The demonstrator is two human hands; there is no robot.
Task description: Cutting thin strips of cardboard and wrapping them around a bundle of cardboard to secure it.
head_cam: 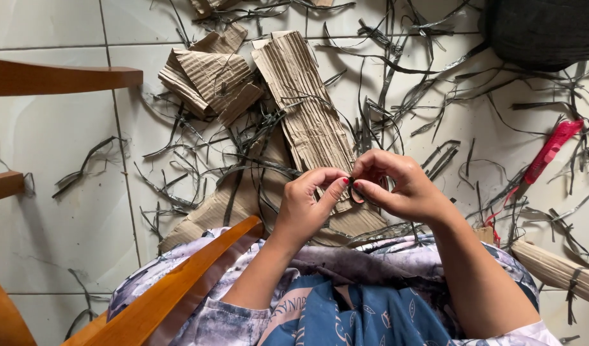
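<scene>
A wooden chair arm point(179, 282) slants at lower left; corrugated cardboard pieces point(301, 96) lie on the tiled floor point(51, 224); the left hand point(304, 205) and right hand point(397, 186) both pinch a small dark strip point(353, 190) above the lap; a red-handled tool point(550, 150) lies at right.

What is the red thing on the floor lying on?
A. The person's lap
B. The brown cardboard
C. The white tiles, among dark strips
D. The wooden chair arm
C: the red tool lies on the white tile floor among scattered dark strips, off to the right of the hands and apart from the cardboard.
</scene>
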